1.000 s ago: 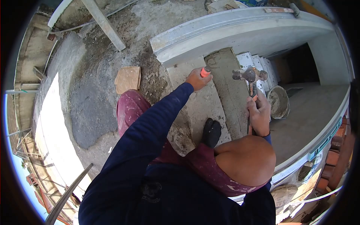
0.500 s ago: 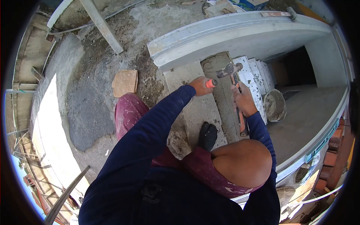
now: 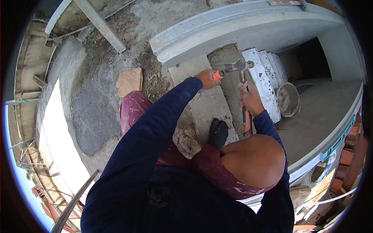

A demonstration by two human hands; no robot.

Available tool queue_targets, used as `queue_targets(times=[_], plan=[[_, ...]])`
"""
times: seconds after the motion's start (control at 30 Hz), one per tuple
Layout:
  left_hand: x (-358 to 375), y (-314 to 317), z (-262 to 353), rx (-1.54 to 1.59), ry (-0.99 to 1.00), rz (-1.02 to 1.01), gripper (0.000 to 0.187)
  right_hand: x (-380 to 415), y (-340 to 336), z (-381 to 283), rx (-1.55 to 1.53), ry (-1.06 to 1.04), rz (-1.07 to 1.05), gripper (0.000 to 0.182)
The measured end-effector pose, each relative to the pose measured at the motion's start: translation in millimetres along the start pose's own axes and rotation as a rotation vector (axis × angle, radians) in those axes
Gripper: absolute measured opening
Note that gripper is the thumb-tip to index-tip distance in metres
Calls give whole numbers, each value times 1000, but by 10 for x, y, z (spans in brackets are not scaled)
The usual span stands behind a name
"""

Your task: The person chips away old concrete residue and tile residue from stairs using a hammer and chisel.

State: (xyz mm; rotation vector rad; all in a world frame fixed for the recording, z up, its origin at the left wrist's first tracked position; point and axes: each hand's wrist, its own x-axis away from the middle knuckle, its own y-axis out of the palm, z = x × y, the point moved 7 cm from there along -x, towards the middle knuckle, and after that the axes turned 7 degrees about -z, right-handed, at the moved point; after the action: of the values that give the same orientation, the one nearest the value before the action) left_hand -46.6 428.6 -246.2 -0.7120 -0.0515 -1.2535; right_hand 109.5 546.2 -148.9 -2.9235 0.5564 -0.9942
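Observation:
My left hand (image 3: 209, 79) is closed around a chisel (image 3: 218, 75) with an orange grip, its dark end pointing toward the hammer. My right hand (image 3: 251, 99) grips a hammer (image 3: 243, 77) by its black and orange handle. The metal hammer head lies just right of the chisel's end, close beside it. Beneath both hands runs a concrete step edge (image 3: 210, 99) with a rough, grey recessed strip (image 3: 232, 93) along it. The chisel's lower part is hidden behind my left hand. My foot in a dark sock (image 3: 218, 132) rests on the step below the hands.
To the right, white-edged stairs (image 3: 262, 77) go down, with a mortar-stained bucket (image 3: 288, 99) on them. A low white wall (image 3: 217, 33) curves across the top, another hammer (image 3: 287, 2) lying on it. Brown flat pieces (image 3: 129, 81) lie on the floor at left, near a wooden post (image 3: 101, 26).
The hammer head has shifted slightly closer to the chisel's end, its handle now more upright. The whole view has tilted a little. Both hands keep their holds.

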Motion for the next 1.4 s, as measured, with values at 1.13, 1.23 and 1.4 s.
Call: queue_targets(times=[1.13, 1.23, 1.4], plan=[[-184, 11, -96, -66, -15, -74, 42, -162, -317, 80, 239, -248, 48, 20], [-129, -77, 10, -66, -101, -154, 43, 235, -776, -707, 92, -395, 224, 20], [-131, -85, -45, -95, -84, -75, 49, 150, -1197, -895, -290, -689, 412, 18]])
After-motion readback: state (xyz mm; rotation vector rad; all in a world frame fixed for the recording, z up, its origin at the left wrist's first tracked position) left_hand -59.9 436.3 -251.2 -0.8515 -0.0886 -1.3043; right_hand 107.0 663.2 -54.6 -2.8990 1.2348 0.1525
